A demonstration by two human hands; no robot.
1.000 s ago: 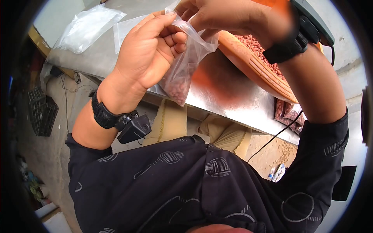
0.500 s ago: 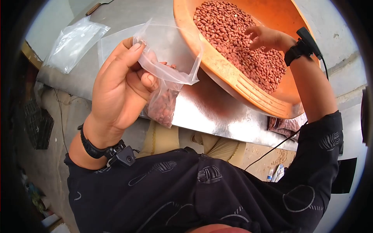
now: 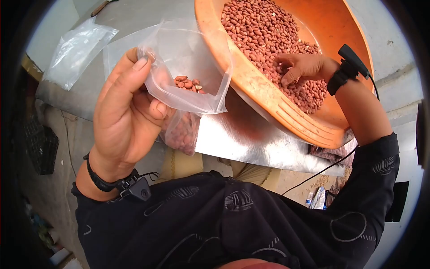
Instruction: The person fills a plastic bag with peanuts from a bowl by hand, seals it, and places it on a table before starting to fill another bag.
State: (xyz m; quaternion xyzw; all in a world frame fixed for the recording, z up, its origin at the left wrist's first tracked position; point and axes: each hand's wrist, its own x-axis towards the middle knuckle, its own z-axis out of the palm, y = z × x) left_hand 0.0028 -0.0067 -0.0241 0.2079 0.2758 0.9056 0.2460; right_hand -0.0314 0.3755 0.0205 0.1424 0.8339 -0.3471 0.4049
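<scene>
My left hand (image 3: 123,105) grips a clear plastic bag (image 3: 186,101) by its rim, thumb and fingers pinched on the near side. The bag's mouth gapes, and reddish-brown peanuts (image 3: 188,84) show inside it, with more in its lower part. My right hand (image 3: 304,69) is down in the heap of peanuts (image 3: 260,31) inside a large orange basin (image 3: 286,119). Its fingers are curled into the peanuts, and the fingertips are partly hidden among them. The bag's mouth is close beside the basin's left rim.
Flat clear plastic bags (image 3: 83,51) lie at the left on the metal table (image 3: 242,134). A tool with a wooden handle (image 3: 101,8) is at the far left edge. Filled bags (image 3: 329,153) sit below the basin's right end. A black cable (image 3: 320,167) trails from near my right arm.
My right hand has lowered into the peanuts, and its fingers have curled in. My left hand and the bag have shifted slightly left, with the bag's mouth wider.
</scene>
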